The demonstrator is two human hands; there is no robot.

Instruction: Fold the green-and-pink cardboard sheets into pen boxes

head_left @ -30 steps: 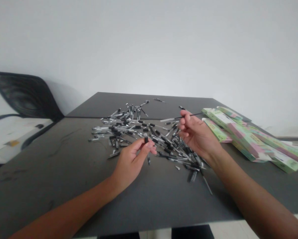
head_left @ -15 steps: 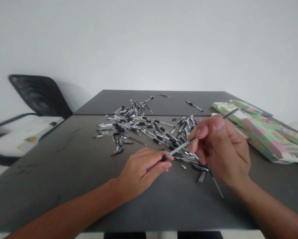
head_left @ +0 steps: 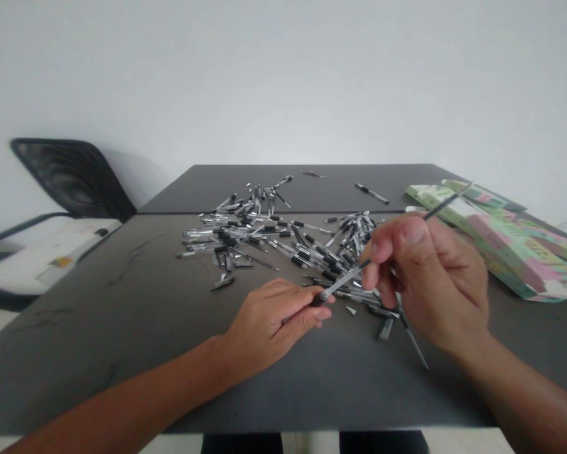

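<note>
My left hand is closed, pinching the black grip of a pen barrel between thumb and fingers. From that grip a thin, translucent rod with a dark part, like an ink refill, slants up to my right hand. The thumb and forefinger there are pinched on it, and its dark, pointed end sticks out past them at upper right. I cannot tell how far it sits inside the barrel. Another slim refill juts out below my right hand; whether held or lying on the table is unclear.
Behind my hands, a heap of clear pens with black grips spreads over the dark table. Small cone tips and caps lie nearer. Green and pink boxes are at right, a mesh chair at left.
My right hand has shifted slightly right, and a longer stretch of the dark refill shows beyond its fingers. My left hand keeps its hold on the barrel. The view has tilted slightly.
</note>
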